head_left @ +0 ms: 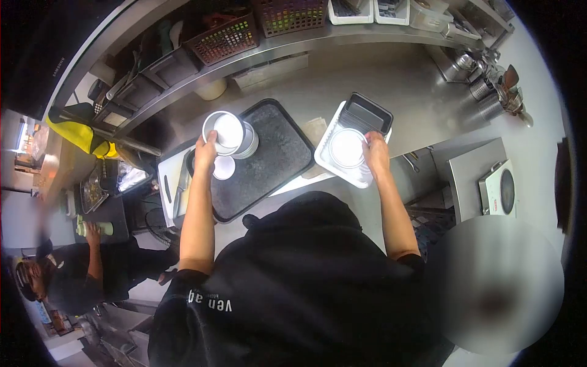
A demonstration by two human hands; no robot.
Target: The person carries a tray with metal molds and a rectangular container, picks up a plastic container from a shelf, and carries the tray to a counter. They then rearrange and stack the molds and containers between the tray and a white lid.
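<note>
Left hand (pixel 206 153) gripping white tub (pixel 226 132) by the rim, next to stacked tubs (pixel 249 142); right hand (pixel 376 153) closed on round white dish (pixel 347 148) over white tray (pixel 362 180). Dark tray (pixel 278 137) spans between, right edge near white tray

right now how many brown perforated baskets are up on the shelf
2 in view, both on the shelf above the counter: the left basket, and the right basket between it and a white bin. More could be hidden beyond the picture's top edge.
</note>
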